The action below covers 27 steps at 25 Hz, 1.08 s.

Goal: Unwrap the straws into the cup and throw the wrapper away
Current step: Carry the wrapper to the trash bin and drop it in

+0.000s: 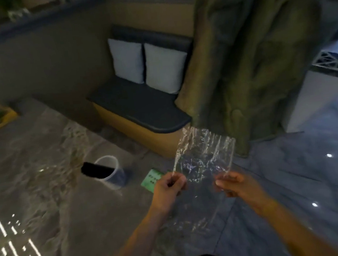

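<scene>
Both hands hold the clear, crinkled plastic wrapper (204, 159) up in the air, over the edge of the marbled grey-brown worktop (35, 194) and the dark tiled floor (294, 177). The left hand (167, 189) pinches its lower left corner between thumb and fingers, and the right hand (233, 185) pinches the lower right side, so each grip is closed on the film. The wrapper looks empty. The straws seem to be the dark bundle (94, 170) that leans in the small white plastic cup (111, 172), which stands on the worktop well to the left of the hands; the blur makes this uncertain. I judge that only the throwing away is left. No waste bin is visible, so the person must turn and search for one. The film is thin and light, so it can slip out of a weak pinch or float away and land on the floor. The cup may also tip over, because the dark bundle hangs over its rim on one side. A small green card (151, 180) beside the left hand carries dark marks, but they are too blurred to read. No brand or label shows on the wrapper or the cup.
</scene>
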Each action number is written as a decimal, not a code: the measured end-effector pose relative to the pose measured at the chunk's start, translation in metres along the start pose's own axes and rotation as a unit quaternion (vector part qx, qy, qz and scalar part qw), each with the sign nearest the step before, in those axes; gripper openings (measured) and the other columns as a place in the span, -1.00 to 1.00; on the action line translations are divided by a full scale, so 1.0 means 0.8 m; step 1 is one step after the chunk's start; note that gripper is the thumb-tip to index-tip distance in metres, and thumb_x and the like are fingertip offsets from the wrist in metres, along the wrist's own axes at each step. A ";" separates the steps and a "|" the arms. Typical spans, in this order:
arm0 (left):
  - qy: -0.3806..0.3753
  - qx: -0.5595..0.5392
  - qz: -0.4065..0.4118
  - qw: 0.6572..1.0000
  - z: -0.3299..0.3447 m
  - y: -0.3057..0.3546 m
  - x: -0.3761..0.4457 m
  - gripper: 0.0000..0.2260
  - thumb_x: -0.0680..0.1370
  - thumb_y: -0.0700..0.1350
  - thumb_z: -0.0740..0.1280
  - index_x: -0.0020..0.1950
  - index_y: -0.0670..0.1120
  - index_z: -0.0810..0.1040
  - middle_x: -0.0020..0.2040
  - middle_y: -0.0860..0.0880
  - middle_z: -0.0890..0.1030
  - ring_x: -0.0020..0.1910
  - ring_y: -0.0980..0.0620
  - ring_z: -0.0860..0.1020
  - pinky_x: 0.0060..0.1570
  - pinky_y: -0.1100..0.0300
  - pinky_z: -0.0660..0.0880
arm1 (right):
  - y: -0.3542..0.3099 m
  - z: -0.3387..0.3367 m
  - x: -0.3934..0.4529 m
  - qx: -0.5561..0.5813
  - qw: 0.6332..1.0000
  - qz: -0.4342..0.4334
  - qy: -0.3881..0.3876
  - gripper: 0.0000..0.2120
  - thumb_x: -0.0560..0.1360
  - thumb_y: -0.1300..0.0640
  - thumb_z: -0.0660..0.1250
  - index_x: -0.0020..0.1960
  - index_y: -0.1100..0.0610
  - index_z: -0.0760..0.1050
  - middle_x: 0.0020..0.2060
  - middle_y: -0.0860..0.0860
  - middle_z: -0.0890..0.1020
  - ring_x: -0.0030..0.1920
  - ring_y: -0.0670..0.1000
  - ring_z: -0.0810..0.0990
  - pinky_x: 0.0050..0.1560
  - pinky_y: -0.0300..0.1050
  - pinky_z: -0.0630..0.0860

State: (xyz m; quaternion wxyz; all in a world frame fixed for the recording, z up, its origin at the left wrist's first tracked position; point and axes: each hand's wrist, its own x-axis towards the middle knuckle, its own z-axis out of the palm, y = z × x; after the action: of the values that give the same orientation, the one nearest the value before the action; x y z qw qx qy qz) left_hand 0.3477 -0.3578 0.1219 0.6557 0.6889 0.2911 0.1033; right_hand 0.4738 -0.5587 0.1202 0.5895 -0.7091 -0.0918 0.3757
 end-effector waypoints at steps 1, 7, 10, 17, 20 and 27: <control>-0.006 -0.004 -0.005 1.000 0.030 0.003 0.006 -0.84 0.54 -0.27 0.38 -0.20 -0.06 0.62 -0.41 0.11 0.62 -0.39 0.24 0.54 -0.33 0.36 0.48 | 0.008 -0.024 -0.004 0.001 1.000 -0.006 0.030 -0.91 0.45 0.18 0.43 -0.05 0.09 0.64 -0.21 0.03 0.75 -0.19 -0.08 0.68 -0.21 -0.25 0.52; -0.066 0.000 -0.044 0.997 0.158 0.008 0.040 -0.86 0.52 -0.27 0.40 -0.19 -0.07 0.63 -0.39 0.07 0.63 -0.40 0.20 0.54 -0.39 0.38 0.48 | 0.036 -0.144 -0.028 0.012 0.983 -0.037 0.179 -0.92 0.46 0.19 0.42 -0.19 0.07 0.66 -0.38 -0.03 0.71 -0.36 -0.14 0.59 -0.36 -0.33 0.47; -0.134 0.054 -0.039 0.989 0.202 0.015 0.064 -0.91 0.51 -0.24 0.42 -0.18 -0.09 0.62 -0.33 0.00 0.62 -0.39 0.18 0.54 -0.38 0.34 0.50 | 0.053 -0.184 -0.043 0.014 0.971 -0.043 0.236 -0.92 0.45 0.20 0.43 -0.22 0.14 0.65 -0.37 0.09 0.69 -0.33 -0.04 0.57 -0.28 -0.12 0.50; -0.263 0.118 -0.025 0.957 0.298 0.033 0.142 -0.90 0.50 -0.25 0.43 -0.14 -0.07 0.58 -0.25 -0.08 0.63 -0.35 0.08 0.56 -0.28 0.23 0.49 | 0.068 -0.264 -0.040 0.075 0.943 0.014 0.323 -0.92 0.44 0.21 0.44 -0.23 0.09 0.65 -0.36 0.05 0.71 -0.32 -0.02 0.65 -0.23 -0.15 0.57; -0.311 0.146 -0.006 0.939 0.340 0.046 0.187 -0.86 0.52 -0.26 0.40 -0.17 -0.04 0.55 -0.28 -0.02 0.62 -0.35 0.09 0.55 -0.32 0.31 0.47 | 0.059 -0.298 -0.019 0.092 0.930 0.025 0.354 -0.94 0.43 0.21 0.44 -0.21 0.10 0.65 -0.34 0.05 0.71 -0.31 -0.02 0.65 -0.29 -0.24 0.56; -0.371 0.154 0.024 0.916 0.430 0.076 0.316 -0.84 0.50 -0.35 0.39 -0.20 -0.11 0.58 -0.33 -0.04 0.59 -0.43 0.24 0.53 -0.41 0.45 0.41 | 0.021 -0.375 0.055 0.132 0.907 0.065 0.396 -0.91 0.46 0.18 0.43 -0.05 0.16 0.62 -0.16 0.13 0.71 -0.16 0.06 0.69 -0.13 -0.12 0.61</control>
State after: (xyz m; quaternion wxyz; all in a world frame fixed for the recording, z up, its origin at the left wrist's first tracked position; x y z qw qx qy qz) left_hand 0.7486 -0.5108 0.0791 0.5998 0.7769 0.0226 -0.1899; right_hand 0.6916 -0.7680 0.0934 0.6394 -0.7200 0.2459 0.1105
